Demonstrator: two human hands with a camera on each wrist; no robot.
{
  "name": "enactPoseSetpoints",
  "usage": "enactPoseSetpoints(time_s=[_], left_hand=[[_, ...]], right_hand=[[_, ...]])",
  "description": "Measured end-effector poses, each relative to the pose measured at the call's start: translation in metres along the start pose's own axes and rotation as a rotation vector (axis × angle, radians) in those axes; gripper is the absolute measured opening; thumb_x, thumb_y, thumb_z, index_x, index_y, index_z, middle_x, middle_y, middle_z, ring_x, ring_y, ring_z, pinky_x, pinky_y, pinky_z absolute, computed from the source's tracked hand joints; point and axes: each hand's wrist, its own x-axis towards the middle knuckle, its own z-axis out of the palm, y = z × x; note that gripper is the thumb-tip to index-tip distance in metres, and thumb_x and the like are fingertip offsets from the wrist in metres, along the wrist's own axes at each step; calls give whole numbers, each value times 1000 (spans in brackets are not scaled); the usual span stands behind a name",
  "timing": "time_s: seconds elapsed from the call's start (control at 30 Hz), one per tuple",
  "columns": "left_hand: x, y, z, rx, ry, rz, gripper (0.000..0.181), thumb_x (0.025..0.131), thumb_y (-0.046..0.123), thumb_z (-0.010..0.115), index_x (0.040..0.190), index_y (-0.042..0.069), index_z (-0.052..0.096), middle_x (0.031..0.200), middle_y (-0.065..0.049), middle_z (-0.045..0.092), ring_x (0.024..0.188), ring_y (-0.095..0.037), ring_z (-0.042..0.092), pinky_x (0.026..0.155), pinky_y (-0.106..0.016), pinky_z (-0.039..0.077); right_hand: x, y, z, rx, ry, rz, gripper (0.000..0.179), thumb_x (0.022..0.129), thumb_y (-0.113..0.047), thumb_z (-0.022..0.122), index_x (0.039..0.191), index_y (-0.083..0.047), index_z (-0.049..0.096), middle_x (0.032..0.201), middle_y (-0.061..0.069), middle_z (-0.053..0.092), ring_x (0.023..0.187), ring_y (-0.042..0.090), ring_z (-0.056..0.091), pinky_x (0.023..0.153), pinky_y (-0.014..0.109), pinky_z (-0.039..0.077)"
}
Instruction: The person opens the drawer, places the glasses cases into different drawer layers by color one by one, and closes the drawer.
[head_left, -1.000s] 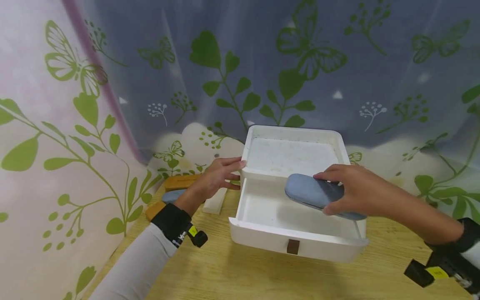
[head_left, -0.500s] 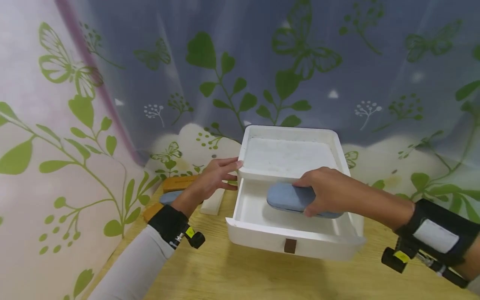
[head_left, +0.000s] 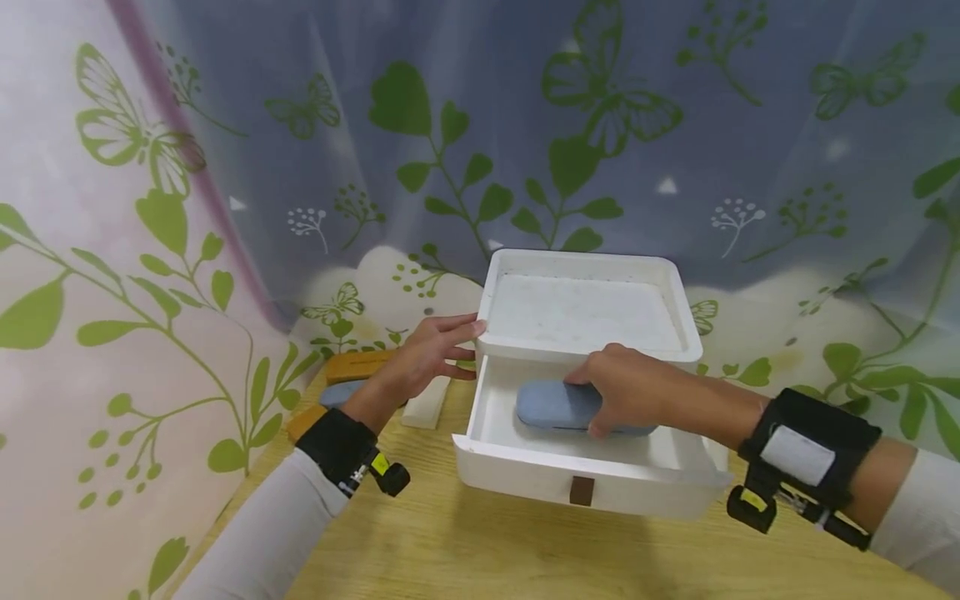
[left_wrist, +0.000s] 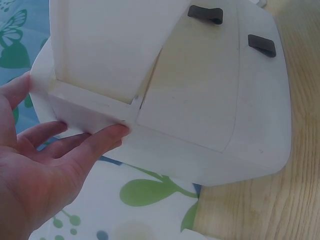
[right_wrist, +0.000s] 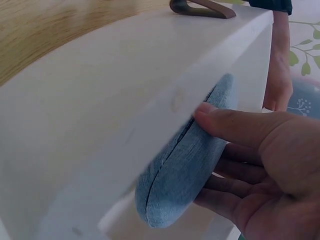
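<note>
A blue fabric glasses case (head_left: 551, 406) is low inside the pulled-out white drawer (head_left: 592, 492). My right hand (head_left: 637, 387) grips it, thumb on the near long side by the seam and fingers on the far side, as the right wrist view shows with the case (right_wrist: 187, 165). Whether the case touches the drawer floor I cannot tell. My left hand (head_left: 431, 358) rests its fingertips on the left side of the white drawer box (head_left: 588, 312). In the left wrist view its fingers (left_wrist: 95, 145) are fairly straight against the box's side.
Left of the box lie orange cases (head_left: 360, 365), a blue case (head_left: 341, 393) and a white flat block (head_left: 426, 404), partly hidden by my left arm. A brown pull tab (head_left: 582, 491) sticks out from the drawer front. A patterned curtain (head_left: 465, 125) hangs close behind.
My right hand has moved left and down with the glasses case, from above the drawer's right side to inside it. My left hand has stayed at the box's side.
</note>
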Motion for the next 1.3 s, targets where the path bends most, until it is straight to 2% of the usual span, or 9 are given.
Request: enactPoseSetpoints(time_s=[0.2,0.43,0.7,1.0,1.2,1.3], left_hand=[[1,1,1,4,-3,-5,58,104,38,62,156,15,49,153,-13,57,129,-40,65,95,-52,61],[1,3,2,-3,-12,5,58,105,38,61,156,16,48,155,-13,55,133,-46,60,95,-53,61],[1,3,2,-7,-10,2,57,105,36,60,157,15,47,154,-14,55,133,-46,60,96,-53,60],[0,1,-1,27,-13,19,58,105,39,59,157,16,47,154,-13,55,131,-44,62,95,-52,61],[-1,0,-1,19,-13,16,58,105,39,60,157,16,47,154,-13,55,131,-44,62,95,-52,61],[-2,0,-1,16,-11,9,58,105,39,60,156,16,48,154,-13,55,130,-42,64,95,-52,61]], right_hand=[[3,1,4,-12,6,0,71,76,-18,93,139,0,64,136,16,70,128,31,65,99,43,58],[3,2,9,-18,18,6,70,78,-15,91,139,3,63,136,16,69,129,35,63,103,46,56],[5,6,12,1,12,21,70,79,-15,90,141,4,61,139,17,68,130,36,61,102,48,55],[8,2,16,-46,13,15,69,82,-17,89,141,3,61,140,18,67,129,34,63,104,48,54],[5,0,15,-2,14,17,69,85,-22,87,143,3,59,144,17,64,135,37,59,108,50,52],[0,0,11,18,14,10,63,89,-26,83,143,0,61,143,17,65,135,38,58,108,52,52]])
